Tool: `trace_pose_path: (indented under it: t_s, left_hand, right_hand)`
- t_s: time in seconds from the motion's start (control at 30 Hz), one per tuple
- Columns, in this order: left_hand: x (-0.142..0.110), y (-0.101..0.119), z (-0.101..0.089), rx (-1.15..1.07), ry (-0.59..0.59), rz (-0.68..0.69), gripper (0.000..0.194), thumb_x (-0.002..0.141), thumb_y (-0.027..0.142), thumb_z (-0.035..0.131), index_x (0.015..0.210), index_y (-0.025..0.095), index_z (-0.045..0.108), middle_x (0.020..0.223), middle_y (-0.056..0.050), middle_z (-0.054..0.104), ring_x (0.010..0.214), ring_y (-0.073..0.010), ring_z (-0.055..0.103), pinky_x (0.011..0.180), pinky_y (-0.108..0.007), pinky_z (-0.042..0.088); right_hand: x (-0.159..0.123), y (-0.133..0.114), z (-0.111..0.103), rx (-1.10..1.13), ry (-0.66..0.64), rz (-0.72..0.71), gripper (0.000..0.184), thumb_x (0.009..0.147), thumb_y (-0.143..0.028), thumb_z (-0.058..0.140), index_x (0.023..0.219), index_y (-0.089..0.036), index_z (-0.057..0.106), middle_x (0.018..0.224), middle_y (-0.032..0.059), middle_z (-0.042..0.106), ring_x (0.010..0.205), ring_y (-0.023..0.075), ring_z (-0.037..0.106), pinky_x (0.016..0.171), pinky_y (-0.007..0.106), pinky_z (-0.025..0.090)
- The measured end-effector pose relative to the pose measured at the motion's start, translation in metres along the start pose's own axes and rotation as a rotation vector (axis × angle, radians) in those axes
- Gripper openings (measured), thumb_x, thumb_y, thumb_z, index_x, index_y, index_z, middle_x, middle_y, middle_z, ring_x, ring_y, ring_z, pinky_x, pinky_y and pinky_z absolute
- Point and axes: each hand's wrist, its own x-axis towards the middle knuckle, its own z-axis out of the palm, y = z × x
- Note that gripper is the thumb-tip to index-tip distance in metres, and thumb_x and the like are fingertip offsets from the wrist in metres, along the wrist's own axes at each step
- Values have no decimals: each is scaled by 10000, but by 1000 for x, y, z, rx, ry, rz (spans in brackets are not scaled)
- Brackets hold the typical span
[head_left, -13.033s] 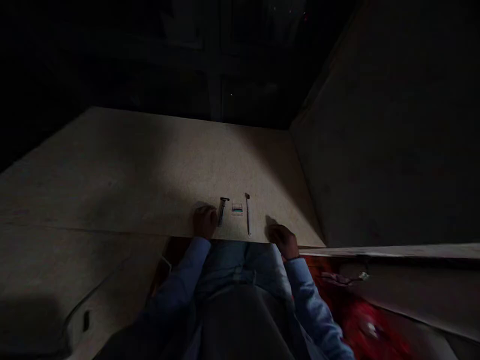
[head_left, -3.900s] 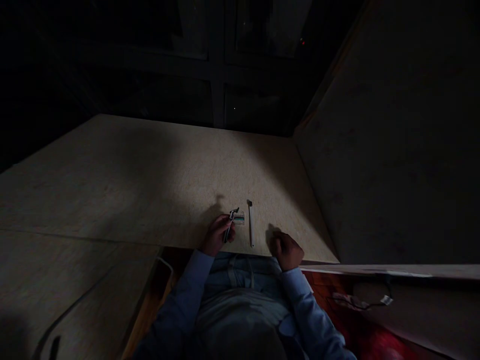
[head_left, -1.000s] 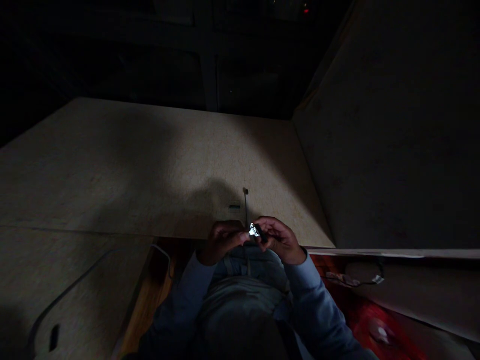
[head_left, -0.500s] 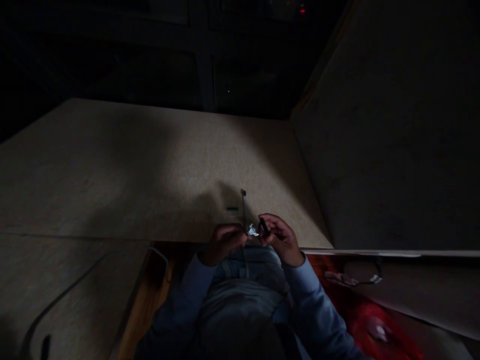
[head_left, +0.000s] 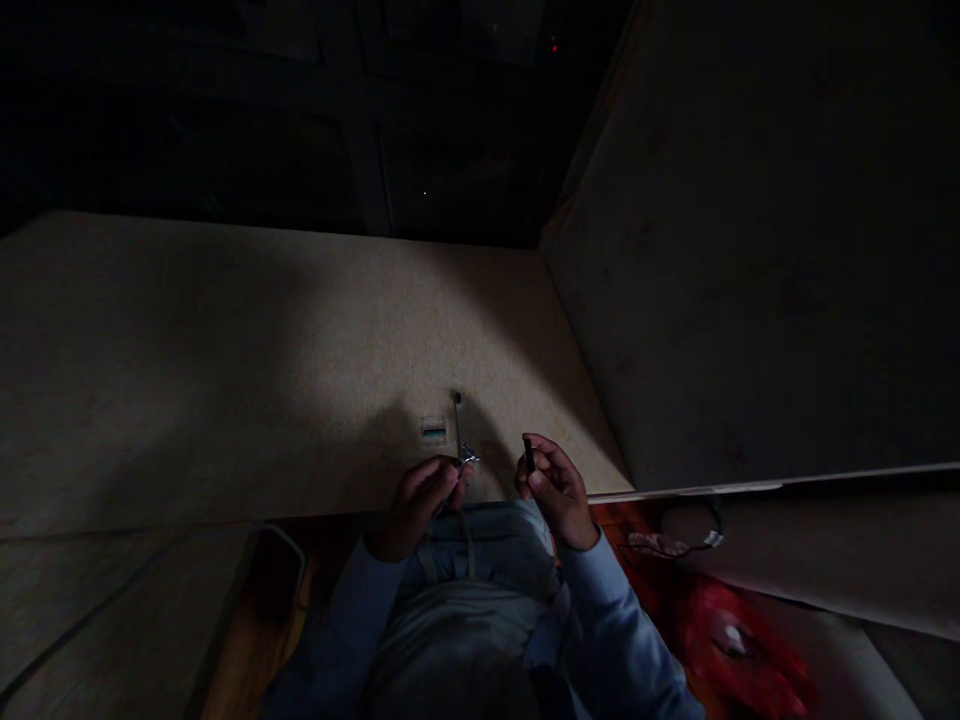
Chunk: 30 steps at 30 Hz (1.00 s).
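My left hand is closed, with its fingers pinching a small shiny silver metal piece whose exact kind I cannot make out. My right hand, apart from it to the right, grips a small flat black piece upright between thumb and fingers. Just beyond the metal piece a thin rod with a dark end lies on the table; its near end is close to my left fingertips. To the rod's left rests a small clear case with a blue-green strip in it. The light is dim.
The pale table top runs to the left and far side. A dark panel stands along its right edge. A cable curves over the lower-left surface. Below the right edge lie a red plastic bag and a dark cord.
My hands have moved apart; the metal piece and the black piece were close together before. The view has shifted, and the clear case shows more fully.
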Motion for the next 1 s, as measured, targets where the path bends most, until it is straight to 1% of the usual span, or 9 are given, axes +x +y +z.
trace_pose_path:
  t_s: [0.2, 0.33, 0.4, 0.57, 0.67, 0.73, 0.83, 0.93, 1.0]
  left_hand:
    - [3, -4, 4, 39, 21, -45, 542, 784, 657, 701, 910, 132, 742, 696, -23, 615, 672, -137, 533, 642, -251, 433]
    - [7, -4, 14, 22, 49, -66, 596, 767, 631, 726, 1087, 128, 725, 772, -38, 667, 706, -151, 579, 675, -264, 471]
    - [9, -6, 20, 6, 58, -76, 628, 740, 623, 746, 1119, 124, 710, 808, -55, 699, 729, -168, 617, 688, -275, 494]
    - [19, -13, 34, 40, 77, -104, 496, 746, 547, 750, 1015, 134, 700, 931, -105, 759, 787, -207, 706, 702, -293, 531]
    - [29, -17, 40, 93, 91, -54, 402, 744, 480, 762, 957, 148, 681, 884, -85, 768, 766, -205, 726, 733, -304, 543]
    - [38, -19, 43, 163, 97, 6, 342, 746, 441, 764, 913, 159, 665, 811, -63, 759, 768, -204, 727, 734, -300, 545]
    - [53, -19, 46, 318, 110, 100, 226, 785, 374, 725, 847, 175, 640, 807, -56, 751, 779, -194, 721, 714, -277, 536]
    - [66, -17, 50, 562, 102, 150, 119, 837, 292, 666, 807, 183, 629, 831, -54, 750, 763, -174, 711, 701, -259, 515]
    - [72, -14, 54, 808, 101, 106, 89, 853, 268, 660, 823, 186, 644, 840, -55, 754, 776, -175, 709, 725, -262, 504]
  right_hand:
    - [-3, -5, -4, 90, 115, -25, 439, 791, -356, 788, 1189, -251, 635, 724, -24, 636, 548, 116, 568, 524, 253, 464]
    - [-2, -6, -8, 85, 152, -67, 421, 791, -338, 766, 1172, -258, 605, 722, -33, 632, 548, 119, 568, 527, 260, 475]
    - [-1, -2, -12, 43, 189, -82, 415, 798, -338, 748, 1172, -262, 587, 742, -34, 627, 551, 120, 562, 528, 265, 477]
    - [3, 28, -29, -302, 333, -212, 421, 799, -365, 723, 1168, -234, 566, 779, -12, 604, 676, 158, 602, 622, 300, 511]
    - [2, 51, -39, -550, 375, -271, 421, 826, -375, 700, 1189, -222, 550, 817, 12, 634, 718, 181, 635, 667, 328, 531]
    - [1, 61, -42, -624, 437, -314, 439, 852, -368, 685, 1232, -223, 520, 831, 16, 647, 721, 186, 648, 670, 331, 535]
    - [0, 68, -45, -640, 523, -358, 452, 883, -379, 665, 1265, -223, 483, 839, 19, 657, 718, 185, 658, 662, 326, 538]
    - [1, 65, -46, -625, 518, -365, 442, 883, -396, 668, 1246, -218, 490, 835, 20, 665, 730, 185, 669, 677, 324, 549]
    - [3, 61, -45, -623, 501, -358, 442, 880, -402, 671, 1242, -217, 498, 829, 18, 672, 730, 185, 673, 677, 322, 552]
